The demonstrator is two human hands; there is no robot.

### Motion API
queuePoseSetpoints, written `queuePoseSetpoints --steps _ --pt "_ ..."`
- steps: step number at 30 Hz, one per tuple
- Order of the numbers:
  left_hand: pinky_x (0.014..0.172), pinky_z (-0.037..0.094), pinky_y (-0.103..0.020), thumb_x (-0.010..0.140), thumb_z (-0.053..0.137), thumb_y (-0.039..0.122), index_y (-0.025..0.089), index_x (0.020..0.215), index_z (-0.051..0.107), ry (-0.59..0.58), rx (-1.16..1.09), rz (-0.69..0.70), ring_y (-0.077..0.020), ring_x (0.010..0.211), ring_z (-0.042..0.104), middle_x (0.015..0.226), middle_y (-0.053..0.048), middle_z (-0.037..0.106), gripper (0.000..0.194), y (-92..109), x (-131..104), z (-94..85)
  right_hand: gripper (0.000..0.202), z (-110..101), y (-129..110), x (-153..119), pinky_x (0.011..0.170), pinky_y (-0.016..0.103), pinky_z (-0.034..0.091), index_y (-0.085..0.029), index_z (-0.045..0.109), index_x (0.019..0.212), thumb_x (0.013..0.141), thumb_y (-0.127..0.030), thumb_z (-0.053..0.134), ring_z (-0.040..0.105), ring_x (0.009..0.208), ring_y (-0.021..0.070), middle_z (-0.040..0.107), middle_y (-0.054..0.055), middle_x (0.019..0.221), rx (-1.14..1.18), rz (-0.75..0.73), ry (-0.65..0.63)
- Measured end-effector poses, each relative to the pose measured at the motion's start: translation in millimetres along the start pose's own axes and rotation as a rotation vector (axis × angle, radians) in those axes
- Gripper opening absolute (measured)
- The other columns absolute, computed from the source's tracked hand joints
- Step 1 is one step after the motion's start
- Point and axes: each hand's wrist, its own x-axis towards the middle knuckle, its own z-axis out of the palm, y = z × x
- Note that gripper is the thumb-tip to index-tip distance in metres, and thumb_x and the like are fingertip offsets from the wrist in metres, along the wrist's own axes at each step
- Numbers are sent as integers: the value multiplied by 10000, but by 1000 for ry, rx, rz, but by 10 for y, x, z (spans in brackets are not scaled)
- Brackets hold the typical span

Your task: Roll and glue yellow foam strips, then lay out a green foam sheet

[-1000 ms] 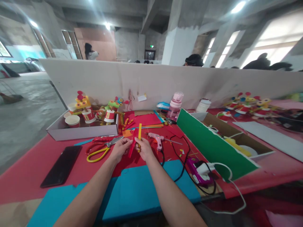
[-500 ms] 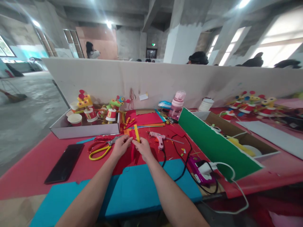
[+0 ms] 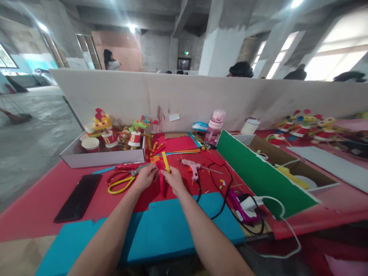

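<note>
My right hand (image 3: pixel 174 179) pinches a yellow paper strip (image 3: pixel 165 161), which sticks up from the fingers, and a red paper strip (image 3: pixel 162 187), which hangs below them. Close by on the left, my left hand (image 3: pixel 147 177) has its fingertips pressed together; what they hold, if anything, is too small to make out. Yellow-handled pliers (image 3: pixel 122 185) lie beside my left wrist. To the right of my right hand rests a pink glue gun (image 3: pixel 194 168) with a glue stick in its back.
A white box (image 3: pixel 103 160) at the left holds paper cups and cup figures. At the right stand a green-sided box (image 3: pixel 258 176) and a purple power strip (image 3: pixel 243 209) with cords. A black phone (image 3: pixel 77 199) and blue sheet (image 3: pixel 161 226) lie nearer. A pink bottle (image 3: pixel 215 126) stands behind.
My left hand has drawn slightly left, away from the strips and my right hand. The right hand stays nearly in place, still pinching the yellow and red strips.
</note>
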Motion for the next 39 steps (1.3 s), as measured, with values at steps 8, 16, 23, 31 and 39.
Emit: queuePoseSetpoints --steps 8,16,23,31,39 --pt "524 429 -251 822 538 430 172 709 567 41 -194 -142 -143 510 558 569 -1 588 283 47 -7 -73 271 -19 -35 7 409 198 217 -186 505 662 599 -393 669 335 406 61 404 -90 444 168 114 12" --pt "512 414 -237 699 699 413 149 677 608 176 -254 -194 -121 468 518 501 8 578 280 199 -45 -55 288 -20 -54 6 398 182 209 -175 521 688 580 -371 703 351 410 52 425 -88 460 271 139 -43" --pt "511 361 -230 750 637 393 162 672 591 192 -54 -112 -117 511 483 555 5 564 248 192 -47 8 296 1 -91 -44 395 177 184 -169 534 695 569 -360 722 345 414 46 427 -86 466 263 152 -116" --pt "561 344 -255 835 519 359 187 591 475 120 180 33 -128 539 434 564 3 491 302 122 -17 -8 280 -1 -93 -42 393 187 183 -180 528 692 574 -354 714 337 407 52 409 -91 466 235 165 -110" --pt "606 458 -270 712 668 463 150 730 614 73 -339 -216 -141 584 553 614 -14 604 318 90 -42 -262 212 -40 -74 0 385 184 201 -181 530 664 575 -315 668 355 409 61 429 -79 452 199 177 -44"
